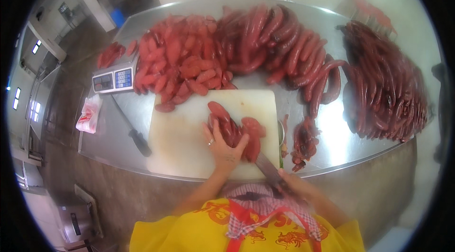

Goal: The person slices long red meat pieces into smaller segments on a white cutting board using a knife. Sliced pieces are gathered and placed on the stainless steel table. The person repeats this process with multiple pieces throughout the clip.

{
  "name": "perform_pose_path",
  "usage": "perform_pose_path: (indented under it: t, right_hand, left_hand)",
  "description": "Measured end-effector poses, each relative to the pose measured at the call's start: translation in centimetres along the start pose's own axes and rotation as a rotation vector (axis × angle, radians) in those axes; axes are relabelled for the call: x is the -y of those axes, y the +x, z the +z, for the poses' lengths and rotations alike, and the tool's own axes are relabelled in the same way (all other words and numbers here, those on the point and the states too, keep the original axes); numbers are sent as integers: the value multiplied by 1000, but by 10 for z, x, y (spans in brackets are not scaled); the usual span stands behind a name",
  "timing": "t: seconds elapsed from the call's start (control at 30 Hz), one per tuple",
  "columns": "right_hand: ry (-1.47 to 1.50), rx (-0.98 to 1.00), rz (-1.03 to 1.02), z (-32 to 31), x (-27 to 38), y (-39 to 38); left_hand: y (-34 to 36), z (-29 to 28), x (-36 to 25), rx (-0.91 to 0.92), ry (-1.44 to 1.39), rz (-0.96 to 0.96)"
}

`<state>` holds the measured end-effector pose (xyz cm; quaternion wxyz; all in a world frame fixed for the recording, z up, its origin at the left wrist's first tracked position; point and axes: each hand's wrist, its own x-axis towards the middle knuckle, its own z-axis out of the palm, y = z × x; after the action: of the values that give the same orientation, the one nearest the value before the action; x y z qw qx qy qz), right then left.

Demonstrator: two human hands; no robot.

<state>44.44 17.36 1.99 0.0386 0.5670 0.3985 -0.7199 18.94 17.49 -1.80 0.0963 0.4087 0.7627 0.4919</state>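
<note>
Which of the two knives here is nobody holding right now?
The black-handled knife by the cutting board's left edge, its blade pointing toward the scale. The other knife is in the right hand.

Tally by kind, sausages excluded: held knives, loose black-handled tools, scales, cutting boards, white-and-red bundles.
Knives in the right hand: 1
Loose black-handled tools: 1
Scales: 1
Cutting boards: 1
White-and-red bundles: 1
Total: 5
</note>
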Motion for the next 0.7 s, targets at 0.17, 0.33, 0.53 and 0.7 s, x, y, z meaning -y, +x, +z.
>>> perform_pose_path:
  t: [0.17,0.33,0.53,0.7]
  right_hand:
    - [-236,-4,-166,29,81,19]
    - [-202,53,-450,68,214,43]
    - [-69,-155,-507,54,267,61]
    - [67,-416,-369,16,178,29]
  left_hand:
    - [62,12,14,-123,-101,84]
    - [224,-31,-11,-290,-247,338]
    - [289,-65,-12,-46,-88,447]
    - [115,-41,38,1098,324,843]
